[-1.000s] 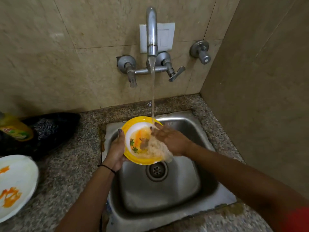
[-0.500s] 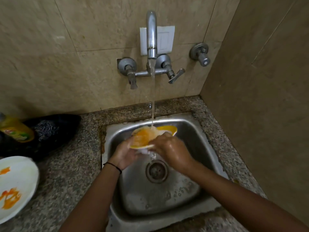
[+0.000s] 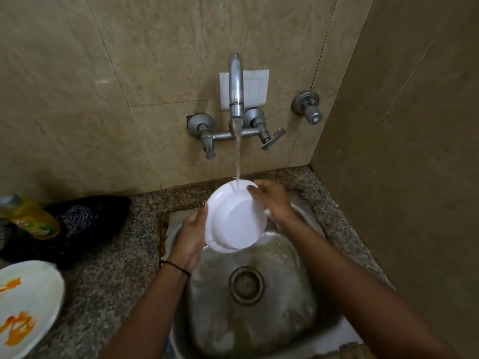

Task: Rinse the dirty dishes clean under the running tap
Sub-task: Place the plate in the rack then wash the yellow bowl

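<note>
Over the back of the sink (image 3: pixel 261 330), the bowl (image 3: pixel 233 221) was held tilted, white underside up, so the tap's stream (image 3: pixel 237 161) ran off it, the left hand (image 3: pixel 191 233) gripping one edge and the right hand (image 3: pixel 273 200) curled over the opposite rim.
</note>
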